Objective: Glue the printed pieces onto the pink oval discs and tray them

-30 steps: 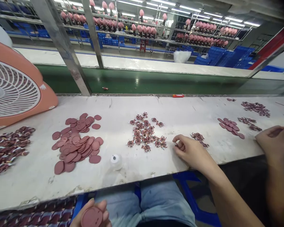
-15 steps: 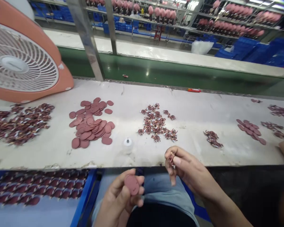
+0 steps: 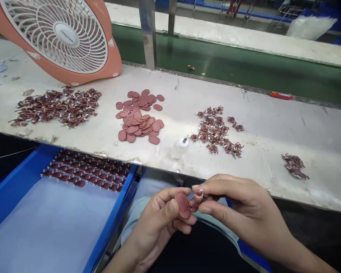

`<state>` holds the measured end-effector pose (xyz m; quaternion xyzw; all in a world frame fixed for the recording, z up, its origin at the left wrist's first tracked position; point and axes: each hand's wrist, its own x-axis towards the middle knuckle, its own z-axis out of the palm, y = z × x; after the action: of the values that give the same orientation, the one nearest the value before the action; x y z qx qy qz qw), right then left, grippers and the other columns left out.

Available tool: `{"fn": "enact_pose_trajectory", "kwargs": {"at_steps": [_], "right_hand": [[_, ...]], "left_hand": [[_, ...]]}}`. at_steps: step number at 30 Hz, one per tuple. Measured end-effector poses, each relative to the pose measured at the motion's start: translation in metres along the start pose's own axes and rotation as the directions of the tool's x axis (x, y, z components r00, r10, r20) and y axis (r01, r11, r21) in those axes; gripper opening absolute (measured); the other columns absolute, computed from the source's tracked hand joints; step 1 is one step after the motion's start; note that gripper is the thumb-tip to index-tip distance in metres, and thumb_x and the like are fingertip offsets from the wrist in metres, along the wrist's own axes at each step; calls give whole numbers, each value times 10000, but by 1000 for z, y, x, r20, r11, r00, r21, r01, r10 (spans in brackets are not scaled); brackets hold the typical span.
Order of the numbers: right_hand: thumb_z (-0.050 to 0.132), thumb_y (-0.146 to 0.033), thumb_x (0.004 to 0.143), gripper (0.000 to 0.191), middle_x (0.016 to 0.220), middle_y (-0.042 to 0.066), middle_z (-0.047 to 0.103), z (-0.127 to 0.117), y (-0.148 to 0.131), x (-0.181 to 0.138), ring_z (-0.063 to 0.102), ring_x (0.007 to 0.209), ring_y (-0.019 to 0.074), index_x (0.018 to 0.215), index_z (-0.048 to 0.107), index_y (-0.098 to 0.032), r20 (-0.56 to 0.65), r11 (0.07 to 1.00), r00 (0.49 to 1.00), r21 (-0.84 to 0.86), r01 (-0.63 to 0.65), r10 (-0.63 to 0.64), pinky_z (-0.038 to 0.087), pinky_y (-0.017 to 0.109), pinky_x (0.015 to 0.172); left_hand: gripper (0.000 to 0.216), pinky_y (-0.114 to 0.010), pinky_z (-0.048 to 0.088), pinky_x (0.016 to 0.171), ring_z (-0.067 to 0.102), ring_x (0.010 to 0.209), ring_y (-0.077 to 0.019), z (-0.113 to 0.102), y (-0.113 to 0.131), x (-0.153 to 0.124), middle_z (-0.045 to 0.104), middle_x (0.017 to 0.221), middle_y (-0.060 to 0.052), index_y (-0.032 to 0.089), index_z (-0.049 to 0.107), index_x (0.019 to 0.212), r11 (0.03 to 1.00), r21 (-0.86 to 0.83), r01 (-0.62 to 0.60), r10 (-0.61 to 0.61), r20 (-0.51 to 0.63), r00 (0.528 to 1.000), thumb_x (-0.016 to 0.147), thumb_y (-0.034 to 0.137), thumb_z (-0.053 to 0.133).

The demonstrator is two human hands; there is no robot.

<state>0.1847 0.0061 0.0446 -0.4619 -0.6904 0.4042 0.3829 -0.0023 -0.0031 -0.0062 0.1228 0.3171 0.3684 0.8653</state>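
Over my lap, my left hand (image 3: 161,220) pinches a dark red oval disc (image 3: 182,204) with small holes, held on edge. My right hand (image 3: 241,210) is closed on a small red and white piece (image 3: 198,197) and presses it against the disc. Both hands meet just below the front edge of the white workbench (image 3: 287,125). On the bench lie a heap of oval discs (image 3: 139,117) and a pile of small pieces (image 3: 216,131).
A small white glue bottle (image 3: 179,147) stands near the bench edge. An orange fan (image 3: 59,36) leans at the back left beside another pile of pieces (image 3: 57,108). A blue tray (image 3: 25,212) at lower left holds rows of finished parts (image 3: 85,172). A green conveyor (image 3: 244,68) runs behind.
The view has tilted down and left. My right hand came off the bench with a small piece and joined my left hand, which rose with the disc.
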Motion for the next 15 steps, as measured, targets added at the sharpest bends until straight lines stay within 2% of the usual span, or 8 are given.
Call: {"fn": "enact_pose_trajectory", "kwargs": {"at_steps": [7, 15], "right_hand": [[719, -215, 875, 136, 842, -37, 721, -1, -2, 4, 668, 727, 81, 1005, 686, -236, 101, 997, 994, -69, 40, -33, 524, 176, 657], [707, -215, 883, 121, 831, -20, 716, -1, -2, 6, 674, 700, 99, 999, 678, -228, 147, 995, 988, -81, 53, -40, 538, 199, 639]], "left_hand": [[260, -135, 550, 538, 678, 596, -86, 3, 2, -2, 717, 709, -13, 168, 775, 865, 1000, -4, 19, -19, 0, 1000, 733, 392, 791], [264, -133, 547, 538, 654, 558, -73, 2, 1, -1, 692, 654, -5, 156, 767, 873, 999, -3, 39, -39, 9, 999, 757, 393, 770]]}}
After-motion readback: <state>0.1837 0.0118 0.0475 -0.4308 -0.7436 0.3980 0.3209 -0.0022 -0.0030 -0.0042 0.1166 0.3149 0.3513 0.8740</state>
